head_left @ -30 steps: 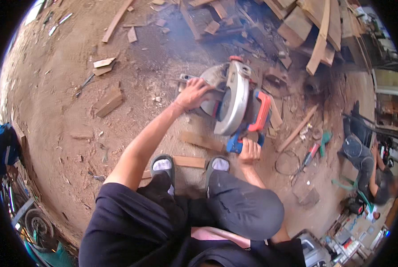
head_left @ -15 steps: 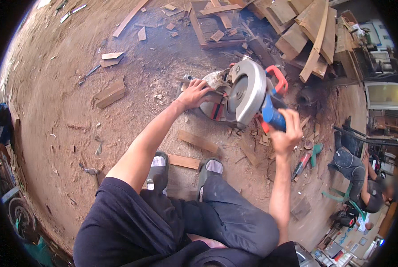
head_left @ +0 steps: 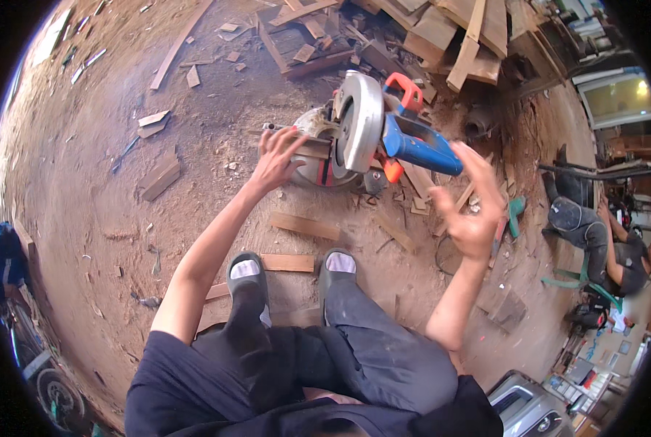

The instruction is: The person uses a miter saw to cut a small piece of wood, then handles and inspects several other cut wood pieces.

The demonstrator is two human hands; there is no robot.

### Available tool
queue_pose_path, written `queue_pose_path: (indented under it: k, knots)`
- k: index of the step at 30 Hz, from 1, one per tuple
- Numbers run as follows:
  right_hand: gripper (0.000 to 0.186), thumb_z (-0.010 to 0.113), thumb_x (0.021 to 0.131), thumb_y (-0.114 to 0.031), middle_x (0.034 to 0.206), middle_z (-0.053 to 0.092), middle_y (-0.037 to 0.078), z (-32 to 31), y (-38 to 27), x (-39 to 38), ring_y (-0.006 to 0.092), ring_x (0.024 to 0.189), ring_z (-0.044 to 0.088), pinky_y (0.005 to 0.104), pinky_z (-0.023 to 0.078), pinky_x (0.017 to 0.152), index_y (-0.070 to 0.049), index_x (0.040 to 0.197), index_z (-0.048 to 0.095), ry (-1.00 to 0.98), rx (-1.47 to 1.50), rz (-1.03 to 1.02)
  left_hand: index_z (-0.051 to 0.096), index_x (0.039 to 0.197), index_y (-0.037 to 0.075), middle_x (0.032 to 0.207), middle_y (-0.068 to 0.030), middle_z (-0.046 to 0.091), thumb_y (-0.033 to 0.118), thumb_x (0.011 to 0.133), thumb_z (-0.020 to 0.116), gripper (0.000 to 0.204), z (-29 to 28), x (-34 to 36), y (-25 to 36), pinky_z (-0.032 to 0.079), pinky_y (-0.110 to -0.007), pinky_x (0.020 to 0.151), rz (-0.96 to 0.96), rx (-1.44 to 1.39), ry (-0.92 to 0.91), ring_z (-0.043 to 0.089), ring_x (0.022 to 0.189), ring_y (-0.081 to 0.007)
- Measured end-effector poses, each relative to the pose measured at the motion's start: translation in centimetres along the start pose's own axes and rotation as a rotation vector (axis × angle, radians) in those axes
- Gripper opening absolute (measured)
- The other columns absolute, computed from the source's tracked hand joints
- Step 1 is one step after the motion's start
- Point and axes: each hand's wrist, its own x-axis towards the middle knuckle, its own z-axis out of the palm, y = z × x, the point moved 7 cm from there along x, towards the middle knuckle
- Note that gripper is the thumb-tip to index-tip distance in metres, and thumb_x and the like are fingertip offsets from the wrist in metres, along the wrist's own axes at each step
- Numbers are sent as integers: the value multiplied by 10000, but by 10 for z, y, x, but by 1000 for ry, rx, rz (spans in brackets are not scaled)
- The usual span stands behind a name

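Head view: miter saw (head_left: 363, 124) resting on dirt floor (head_left: 107, 204).
Left hand (head_left: 276, 159) is lying spread against wood strip (head_left: 313, 148), apparently bracing it; open right hand (head_left: 475, 211) is hovering beside blue handle (head_left: 420, 151).

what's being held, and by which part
The right hand is open beside the blue handle of the saw, not gripping it; whether the left hand holds anything cannot be told.

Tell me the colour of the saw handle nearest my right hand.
Blue: the handle nearest the right hand shows best in the head view.
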Motion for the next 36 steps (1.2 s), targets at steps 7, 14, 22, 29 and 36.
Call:
queue_pose_path:
  k: [7,14,22,29,36]
  knots:
    - [220,662,995,-149,896,712,63,160,234,-184,122,708,659,272,552,601,18,1130,708,267,537,963,523,1462,124,1445,-142,501,217,983,697,519,-41,-75,-75,385,-457,1119,-615,-191,245,494,1320,-288]
    - [273,775,920,-222,748,698,47,272,321,-222,103,617,644,277,527,476,39,999,757,-35,287,1095,636,1294,4,1129,-161,720,312,983,706,444,-16,-57,-98,557,-377,886,-855,-430,125,711,1018,-252]
    - [240,813,874,-133,783,690,78,275,304,-215,125,593,609,283,527,494,51,1020,759,-71,552,1357,723,1138,-21,963,-155,778,411,870,820,517,1,-45,-94,575,-367,817,-890,-382,62,750,897,-235]
    - [288,884,799,-205,693,703,74,269,300,-207,133,496,608,320,514,453,19,959,797,-30,453,1258,768,967,-17,843,-100,772,321,804,881,393,-4,-35,-101,555,-306,685,-876,-383,67,712,732,-154]
    - [318,905,775,-162,750,724,77,275,310,-217,144,529,620,310,510,470,41,982,773,-47,606,1368,774,1028,-5,922,-71,749,274,851,819,333,12,-44,-123,517,-303,786,-1024,-602,-30,681,871,-160]
